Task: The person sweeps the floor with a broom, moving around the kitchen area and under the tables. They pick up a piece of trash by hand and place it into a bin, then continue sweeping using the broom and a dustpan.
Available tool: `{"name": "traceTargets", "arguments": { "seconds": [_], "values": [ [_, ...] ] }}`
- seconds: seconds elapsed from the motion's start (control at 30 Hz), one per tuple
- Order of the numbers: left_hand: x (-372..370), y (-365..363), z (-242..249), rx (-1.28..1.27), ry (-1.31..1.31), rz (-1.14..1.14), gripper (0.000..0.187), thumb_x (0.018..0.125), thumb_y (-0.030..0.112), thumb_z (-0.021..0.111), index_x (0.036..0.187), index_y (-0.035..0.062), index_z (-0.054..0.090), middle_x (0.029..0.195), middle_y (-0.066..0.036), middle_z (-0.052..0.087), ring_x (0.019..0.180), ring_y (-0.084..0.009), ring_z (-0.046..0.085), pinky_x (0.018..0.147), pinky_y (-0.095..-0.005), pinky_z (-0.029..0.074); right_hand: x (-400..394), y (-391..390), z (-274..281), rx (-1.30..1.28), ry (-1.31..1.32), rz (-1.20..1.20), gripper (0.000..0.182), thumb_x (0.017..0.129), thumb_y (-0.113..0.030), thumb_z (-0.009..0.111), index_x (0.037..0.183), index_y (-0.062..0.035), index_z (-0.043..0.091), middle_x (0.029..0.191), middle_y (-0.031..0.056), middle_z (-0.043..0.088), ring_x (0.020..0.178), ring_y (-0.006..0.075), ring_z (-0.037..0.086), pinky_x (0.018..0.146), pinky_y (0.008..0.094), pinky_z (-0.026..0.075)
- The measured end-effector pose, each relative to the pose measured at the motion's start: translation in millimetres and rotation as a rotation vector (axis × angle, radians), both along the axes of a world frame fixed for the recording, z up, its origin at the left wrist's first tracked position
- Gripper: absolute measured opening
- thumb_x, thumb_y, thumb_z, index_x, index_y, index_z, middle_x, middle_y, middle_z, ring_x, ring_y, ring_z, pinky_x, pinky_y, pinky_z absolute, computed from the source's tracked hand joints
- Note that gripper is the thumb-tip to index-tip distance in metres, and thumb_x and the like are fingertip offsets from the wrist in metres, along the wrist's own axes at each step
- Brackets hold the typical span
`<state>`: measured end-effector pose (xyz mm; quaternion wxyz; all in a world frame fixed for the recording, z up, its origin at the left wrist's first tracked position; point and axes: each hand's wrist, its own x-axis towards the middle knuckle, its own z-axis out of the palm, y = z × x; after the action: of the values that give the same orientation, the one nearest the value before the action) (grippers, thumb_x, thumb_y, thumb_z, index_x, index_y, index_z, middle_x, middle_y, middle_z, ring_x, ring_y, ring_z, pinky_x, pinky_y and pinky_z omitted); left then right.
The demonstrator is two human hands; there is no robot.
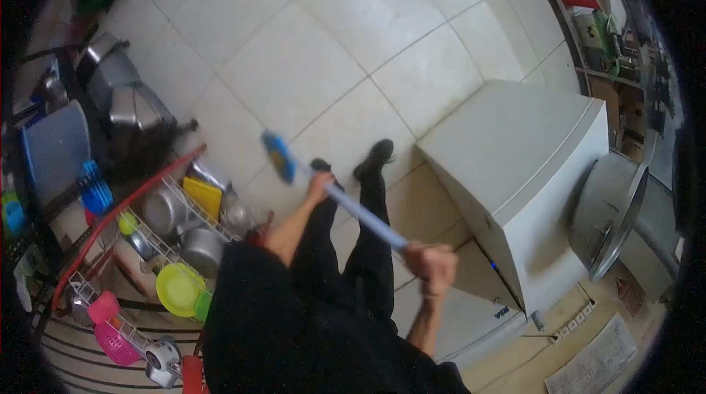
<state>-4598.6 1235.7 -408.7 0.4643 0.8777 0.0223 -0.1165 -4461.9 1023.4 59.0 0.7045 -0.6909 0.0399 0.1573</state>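
Note:
Both of my hands grip the pale stick of a broom [364, 216], which runs slantwise across my legs. My left hand [318, 186] is closed around the stick near the broom's head, while my right hand [432, 269] is wrapped round its other end. The blue broom head [279, 156], with a yellowish-brown patch, points up and left over the floor tiles, just beyond my left hand. It looks slightly blurred. My dark shoes [375, 160] stand just to the right of the head.
Pale floor tiles [294, 48] stretch ahead. At left, a dish rack [121, 221] holds pots, a yellow-green plate [181, 289] and a pink strainer [118, 342]. A white appliance [515, 144] stands at right, beside a large metal pot [607, 210]. Shelves [581, 26] line the far right.

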Motion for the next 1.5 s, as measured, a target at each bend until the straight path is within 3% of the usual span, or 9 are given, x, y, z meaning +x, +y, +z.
{"name": "traceTargets", "arguments": {
  "seconds": [0.33, 0.43, 0.5, 0.57, 0.8, 0.93, 1.13, 1.2, 1.5],
  "values": [
    [265.5, -201.1, 121.9, -0.285, -0.335, -0.218, 0.014, 0.066, 0.010, 0.057, 0.058, 0.0070, 0.046, 0.059, -0.012, 0.051, 0.067, -0.0329, 0.051, 0.058, -0.0410, 0.041, -90.6, -45.7, 76.7, -0.316, -0.515, -0.079, 0.035, 0.087, -0.024, 0.050, 0.060, -0.0025, 0.046, 0.049, 0.0059, 0.044, 0.044, 0.0202, 0.046, 0.051, 0.0351, 0.041],
    [228.8, -257.0, 123.8, -0.122, -0.230, -0.514, 0.005, 0.071, 0.010, 0.052, 0.070, 0.0094, 0.057, 0.081, -0.015, 0.053, 0.082, -0.0315, 0.052, 0.065, -0.0429, 0.042, -193.4, -86.6, 60.6, -0.794, -0.624, -0.874, 0.027, 0.087, -0.024, 0.050, 0.083, 0.0021, 0.054, 0.062, 0.0080, 0.053, 0.052, 0.0228, 0.053, 0.057, 0.0379, 0.046],
    [163.8, -272.7, 158.1, -0.243, 0.154, -0.380, 0.008, 0.072, 0.012, 0.053, 0.074, 0.0089, 0.059, 0.085, -0.017, 0.053, 0.087, -0.0330, 0.052, 0.067, -0.0413, 0.044, -303.0, -120.0, 59.0, -0.715, 0.166, -0.835, 0.029, 0.086, -0.020, 0.052, 0.105, 0.0031, 0.051, 0.073, 0.0108, 0.057, 0.062, 0.0194, 0.056, 0.061, 0.0343, 0.047],
    [86.6, -274.0, 135.5, 0.162, -0.157, -0.827, 0.008, 0.073, 0.011, 0.052, 0.077, 0.0102, 0.059, 0.084, -0.016, 0.053, 0.089, -0.0334, 0.051, 0.072, -0.0429, 0.044, -421.2, -156.7, 36.6, -0.705, 0.686, -0.586, 0.034, 0.085, -0.014, 0.053, 0.114, 0.0035, 0.052, 0.083, 0.0158, 0.062, 0.072, 0.0143, 0.057, 0.060, 0.0265, 0.047],
    [-128.1, -230.3, 63.4, 0.481, 0.100, -1.337, 0.021, 0.071, 0.005, 0.056, 0.090, 0.0108, 0.061, 0.106, -0.010, 0.054, 0.111, -0.0281, 0.044, 0.087, -0.0557, 0.036, -503.7, -92.0, -16.1, -0.721, 0.661, -0.292, 0.036, 0.080, -0.009, 0.059, 0.112, 0.0057, 0.052, 0.100, 0.0169, 0.060, 0.089, 0.0186, 0.057, 0.079, 0.0301, 0.045],
    [-122.8, -176.3, 143.1, 0.364, 0.172, -0.710, 0.051, 0.068, 0.003, 0.057, 0.118, 0.0122, 0.049, 0.136, -0.016, 0.027, 0.129, -0.0323, 0.021, 0.098, -0.0581, 0.023, -561.8, -92.5, -117.5, -0.266, 0.834, -0.647, 0.032, 0.083, -0.007, 0.055, 0.112, 0.0059, 0.052, 0.096, 0.0176, 0.061, 0.085, 0.0192, 0.058, 0.072, 0.0289, 0.046],
    [-109.5, -57.6, 166.7, 0.512, 0.358, -0.237, 0.053, 0.066, 0.012, 0.063, 0.116, 0.0129, 0.048, 0.136, -0.017, 0.026, 0.126, -0.0368, 0.023, 0.097, -0.0520, 0.027, -260.4, -135.6, -282.3, -0.677, -0.090, -0.355, 0.028, 0.085, -0.017, 0.050, 0.106, 0.0005, 0.057, 0.081, 0.0169, 0.063, 0.070, 0.0259, 0.060, 0.065, 0.0344, 0.046],
    [-121.1, -13.6, 184.8, 0.520, 0.312, -0.198, 0.050, 0.066, 0.014, 0.065, 0.113, 0.0117, 0.050, 0.133, -0.018, 0.032, 0.124, -0.0349, 0.027, 0.096, -0.0485, 0.030, -174.5, -148.3, -296.5, -0.629, 0.163, -0.307, 0.031, 0.086, -0.021, 0.048, 0.111, -0.0039, 0.055, 0.087, 0.0239, 0.059, 0.080, 0.0289, 0.060, 0.071, 0.0385, 0.044],
    [-234.1, 73.9, 235.6, -0.027, 0.189, 0.259, 0.023, 0.079, 0.012, 0.054, 0.100, 0.0013, 0.057, 0.090, -0.013, 0.062, 0.086, -0.0235, 0.059, 0.077, -0.0317, 0.045, -608.2, -207.3, -151.7, -0.724, 0.340, -0.306, 0.036, 0.090, -0.026, 0.045, 0.118, -0.0052, 0.051, 0.091, 0.0223, 0.060, 0.078, 0.0222, 0.060, 0.069, 0.0318, 0.045]
  ]
}}
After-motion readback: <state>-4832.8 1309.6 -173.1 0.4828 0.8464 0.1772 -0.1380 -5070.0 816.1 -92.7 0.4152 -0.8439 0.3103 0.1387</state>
